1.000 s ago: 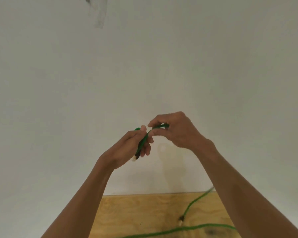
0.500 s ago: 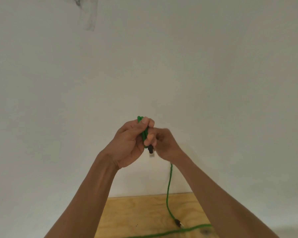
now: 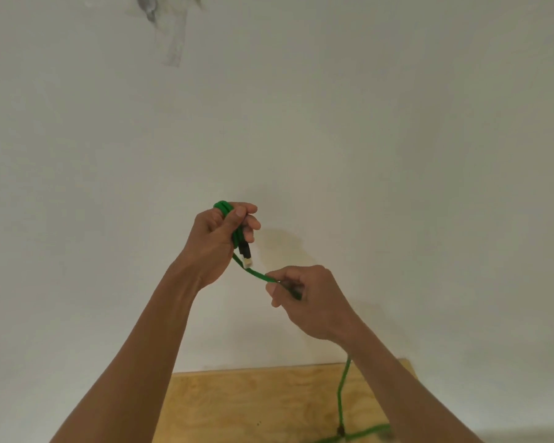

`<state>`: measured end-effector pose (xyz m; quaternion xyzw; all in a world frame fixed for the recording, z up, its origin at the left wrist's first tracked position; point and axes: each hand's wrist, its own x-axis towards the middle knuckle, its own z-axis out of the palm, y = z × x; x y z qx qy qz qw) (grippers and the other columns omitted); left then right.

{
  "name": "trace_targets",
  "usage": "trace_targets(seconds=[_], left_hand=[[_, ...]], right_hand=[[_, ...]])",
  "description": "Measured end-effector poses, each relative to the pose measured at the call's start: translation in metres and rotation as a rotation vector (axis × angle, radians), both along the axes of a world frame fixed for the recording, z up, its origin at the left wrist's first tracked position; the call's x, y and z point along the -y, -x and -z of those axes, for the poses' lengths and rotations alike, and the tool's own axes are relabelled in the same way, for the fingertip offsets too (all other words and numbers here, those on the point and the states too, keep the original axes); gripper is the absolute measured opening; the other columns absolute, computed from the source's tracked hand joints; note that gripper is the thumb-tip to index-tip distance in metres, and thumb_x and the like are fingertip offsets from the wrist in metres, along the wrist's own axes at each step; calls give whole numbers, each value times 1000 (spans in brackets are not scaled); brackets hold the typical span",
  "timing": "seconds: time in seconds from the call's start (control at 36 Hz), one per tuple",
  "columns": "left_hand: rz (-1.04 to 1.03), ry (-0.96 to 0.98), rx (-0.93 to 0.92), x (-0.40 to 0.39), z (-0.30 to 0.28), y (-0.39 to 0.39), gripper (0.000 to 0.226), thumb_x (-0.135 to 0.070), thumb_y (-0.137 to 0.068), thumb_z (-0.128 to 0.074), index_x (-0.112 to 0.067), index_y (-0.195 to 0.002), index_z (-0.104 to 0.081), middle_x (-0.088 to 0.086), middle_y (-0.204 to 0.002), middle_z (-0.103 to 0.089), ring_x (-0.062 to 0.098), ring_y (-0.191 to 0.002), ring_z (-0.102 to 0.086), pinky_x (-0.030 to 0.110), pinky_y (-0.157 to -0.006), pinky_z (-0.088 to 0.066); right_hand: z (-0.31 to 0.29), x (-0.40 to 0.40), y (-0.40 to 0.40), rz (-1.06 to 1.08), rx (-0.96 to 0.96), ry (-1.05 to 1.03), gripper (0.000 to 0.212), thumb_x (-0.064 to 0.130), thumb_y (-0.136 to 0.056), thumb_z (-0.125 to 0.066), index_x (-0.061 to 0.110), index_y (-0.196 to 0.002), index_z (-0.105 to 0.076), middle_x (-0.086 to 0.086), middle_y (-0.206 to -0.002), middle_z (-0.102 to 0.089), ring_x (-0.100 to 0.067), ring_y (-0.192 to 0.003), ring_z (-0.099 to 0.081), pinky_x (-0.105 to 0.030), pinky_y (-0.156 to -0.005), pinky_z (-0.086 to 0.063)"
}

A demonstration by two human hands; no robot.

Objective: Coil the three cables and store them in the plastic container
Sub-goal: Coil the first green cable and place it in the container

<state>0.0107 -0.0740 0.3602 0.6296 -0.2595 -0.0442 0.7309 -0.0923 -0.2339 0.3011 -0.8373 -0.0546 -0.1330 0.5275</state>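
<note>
My left hand (image 3: 216, 243) is raised in front of the wall, shut on a small coil of the green cable (image 3: 253, 272). A black plug with a pale tip (image 3: 246, 255) hangs down out of that fist. The cable runs down and right into my right hand (image 3: 307, 298), which pinches it between thumb and fingers. From under my right wrist the cable drops to the wooden tabletop (image 3: 243, 404) and lies across its lower right part. No plastic container and no other cables are in view.
A plain white wall (image 3: 397, 155) fills most of the view, with a strip of tape (image 3: 175, 43) near the top. The table's far edge meets the wall at the bottom.
My hands have separated. The right hand slid down and to the right along the cable, while the left kept the coil, now with the plug hanging below it.
</note>
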Motion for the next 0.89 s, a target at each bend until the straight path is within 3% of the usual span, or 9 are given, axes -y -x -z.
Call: trace_targets(seconds=[0.11, 0.22, 0.28, 0.36, 0.44, 0.53, 0.69, 0.83, 0.89], left_hand=[[-90, -78, 72, 2, 7, -1, 20, -14, -104, -48, -5, -103, -66, 4, -79, -71, 18, -67, -60, 37, -69, -49], [-104, 103, -13, 4, 4, -5, 21, -10, -105, -46, -3, -102, -65, 4, -78, -70, 16, -68, -62, 30, -75, -55], [-96, 161, -47, 2, 4, -6, 21, -9, -105, -46, -2, -102, -65, 5, -78, -70, 16, -68, -64, 29, -78, -56], [-145, -18, 60, -2, 11, -6, 20, -11, -104, -48, -3, -103, -66, 5, -80, -73, 17, -71, -67, 41, -77, -54], [-119, -259, 151, -4, 17, 2, 21, -11, -105, -48, -1, -104, -67, 9, -86, -75, 22, -78, -71, 45, -82, -55], [44, -414, 112, -3, 21, 18, 32, -21, -106, -45, 4, -102, -64, 13, -82, -74, 26, -73, -71, 37, -75, -55], [392, -79, -346, 10, 26, 57, 62, -50, -105, -27, -4, -87, -65, 11, -56, -53, 20, -50, -44, 33, -61, -42], [523, 72, -388, 21, 23, 70, 40, -38, -104, -42, -7, -89, -62, 5, -54, -50, 16, -49, -41, 30, -59, -45], [549, 111, -367, 23, 23, 72, 30, -30, -101, -45, -7, -90, -61, 4, -54, -52, 16, -50, -41, 30, -59, -46]], right_hand=[[-21, 0, 5, -56, -3, 276, 27, 19, -93, -60, 19, -118, -70, 8, -92, -75, -8, -84, -69, -29, -84, -57], [-28, -4, 9, -34, -13, 577, 33, 29, -97, -54, 30, -129, -62, 10, -118, -69, -13, -101, -63, -37, -91, -53], [-25, -5, 10, -40, -12, 556, 35, 30, -97, -53, 32, -131, -60, 12, -121, -68, -13, -104, -63, -38, -93, -53], [-23, -4, 10, 11, 75, 506, 34, 27, -98, -52, 31, -130, -62, 13, -122, -69, -11, -108, -64, -38, -94, -53], [-30, 1, 7, 111, 307, 522, 28, 27, -96, -56, 32, -120, -69, 13, -112, -73, -8, -92, -66, -32, -80, -55], [-47, 13, -5, 162, 454, 564, 18, 29, -93, -63, 34, -109, -72, 16, -101, -74, 2, -69, -52, -23, -65, -45], [-72, 35, -28, -111, 267, -49, 19, 11, -72, -85, 8, -89, -78, 4, -81, -76, -9, -78, -71, -26, -78, -57], [-48, 37, -40, -153, 182, -318, 16, 8, -77, -79, -1, -90, -75, 1, -74, -74, -12, -67, -64, -24, -68, -51], [-32, 32, -38, -151, 157, -426, 21, 17, -82, -76, -1, -92, -75, -6, -76, -72, -24, -69, -59, -38, -69, -47]])
